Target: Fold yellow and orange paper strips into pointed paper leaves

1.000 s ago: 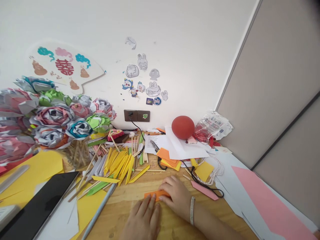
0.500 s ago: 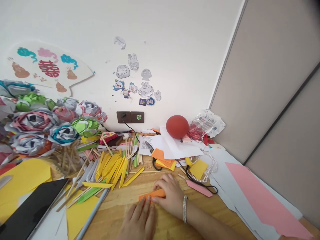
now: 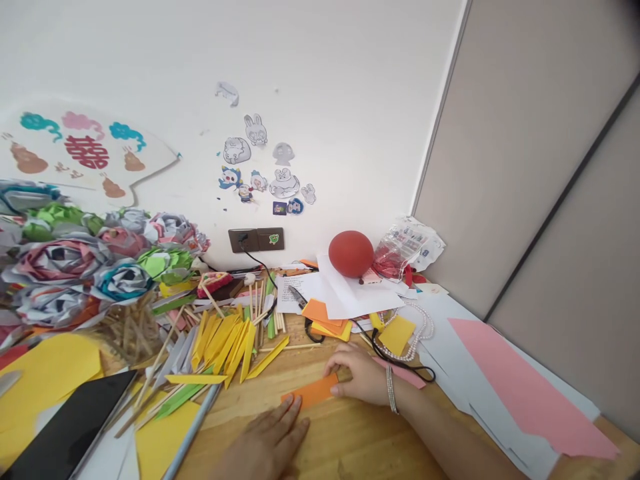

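An orange paper strip (image 3: 311, 392) lies flat on the wooden tabletop between my hands. My left hand (image 3: 273, 430) rests with its fingers stretched out, the fingertips on the strip's left end. At the other end, the thumb and fingers of my right hand (image 3: 357, 375) pinch the strip's edge. A beaded bracelet (image 3: 391, 389) circles the right wrist. Beyond the hands lie more orange paper pieces (image 3: 325, 319) and a heap of folded yellow paper strips (image 3: 223, 340).
Paper flowers (image 3: 65, 260) stand at the left, a black tablet-like device (image 3: 70, 423) in front of them. A red balloon (image 3: 351, 254) sits on white paper at the back. A black cord (image 3: 400, 365) and pink paper (image 3: 525, 387) lie to the right.
My right hand has shifted right, from over the orange strip to its right end, so more of the strip shows. My left hand has moved slightly left and flattened. The view has tilted a little.
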Tool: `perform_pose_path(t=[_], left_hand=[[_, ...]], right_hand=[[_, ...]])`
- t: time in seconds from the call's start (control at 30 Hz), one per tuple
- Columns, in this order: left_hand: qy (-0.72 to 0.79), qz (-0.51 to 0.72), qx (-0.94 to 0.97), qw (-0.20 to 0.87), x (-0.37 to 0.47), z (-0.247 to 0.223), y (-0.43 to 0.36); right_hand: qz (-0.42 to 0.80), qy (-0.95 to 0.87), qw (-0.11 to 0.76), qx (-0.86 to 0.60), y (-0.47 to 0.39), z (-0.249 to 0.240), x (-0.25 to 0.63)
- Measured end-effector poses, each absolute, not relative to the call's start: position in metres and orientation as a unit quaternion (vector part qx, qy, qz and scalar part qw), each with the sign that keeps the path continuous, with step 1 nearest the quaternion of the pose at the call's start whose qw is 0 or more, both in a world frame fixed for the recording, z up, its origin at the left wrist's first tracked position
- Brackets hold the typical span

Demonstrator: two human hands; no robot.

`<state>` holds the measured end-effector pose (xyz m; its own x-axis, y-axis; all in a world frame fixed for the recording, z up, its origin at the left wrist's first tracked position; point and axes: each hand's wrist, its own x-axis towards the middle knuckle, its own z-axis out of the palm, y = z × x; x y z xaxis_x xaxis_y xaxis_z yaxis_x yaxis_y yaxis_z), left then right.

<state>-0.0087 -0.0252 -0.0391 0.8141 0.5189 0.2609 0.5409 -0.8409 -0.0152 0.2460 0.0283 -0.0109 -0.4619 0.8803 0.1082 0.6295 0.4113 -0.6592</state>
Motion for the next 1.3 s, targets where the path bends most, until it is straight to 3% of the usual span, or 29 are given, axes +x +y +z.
perform_pose_path(t=[0.17,0.27,0.43,0.8,1.03,1.3], left_hand=[[-0.281,-0.117,-0.943,-0.138,-0.024,0.014,-0.021],[-0.275,-0.097,-0.944,-0.156,-0.025,0.03,-0.021],[-0.279,-0.108,-0.952,-0.071,-0.02,0.022,-0.021],[-0.266,-0.185,-0.918,0.23,0.01,-0.006,-0.027],[-0.281,-0.152,-0.929,0.187,0.004,-0.023,-0.031],[-0.303,-0.285,-0.887,0.2,0.01,-0.018,-0.019]], right_hand=[[0.274,-0.808,0.228,-0.468,0.029,-0.012,0.244],[0.276,-0.809,0.231,-0.466,0.03,-0.013,0.245],[0.272,-0.815,0.235,-0.455,0.035,-0.016,0.254],[0.234,-0.803,0.242,-0.492,0.025,-0.014,0.242],[0.239,-0.812,0.241,-0.475,0.021,-0.015,0.235],[0.222,-0.817,0.249,-0.471,0.014,-0.017,0.227]])
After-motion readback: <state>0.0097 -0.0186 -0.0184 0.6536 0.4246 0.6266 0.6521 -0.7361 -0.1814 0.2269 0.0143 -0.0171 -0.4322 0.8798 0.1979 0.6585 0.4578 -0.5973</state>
